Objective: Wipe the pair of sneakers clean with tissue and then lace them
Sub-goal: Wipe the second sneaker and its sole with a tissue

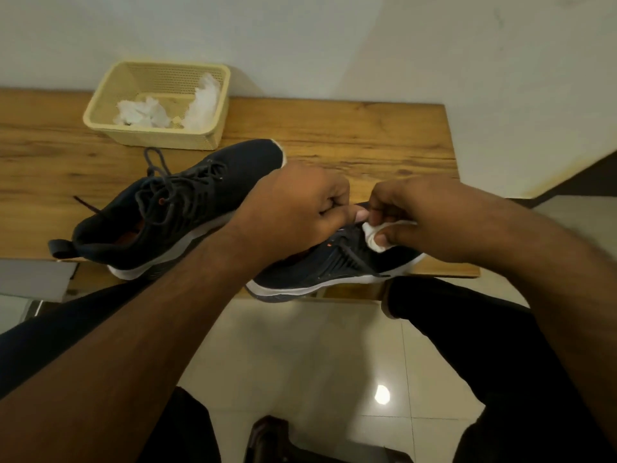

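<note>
Sneakers: far sneaker (187, 198) laced, untied; near sneaker (337, 265) lacing unfinished. Left hand (300, 208) pinches its lace (359, 259); right hand (414, 215) pinches tissue (374, 237). Used tissues (143, 111) fill basket (160, 135), upper left.

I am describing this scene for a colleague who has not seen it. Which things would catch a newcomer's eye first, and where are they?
First, the two hands meeting at the centre over the near sneaker: the left hand pinches at its lace, and the right hand holds a white tissue. Behind them to the left lies the other sneaker with loose laces. Further back on the wooden table stands a cream basket with crumpled tissues.
</note>
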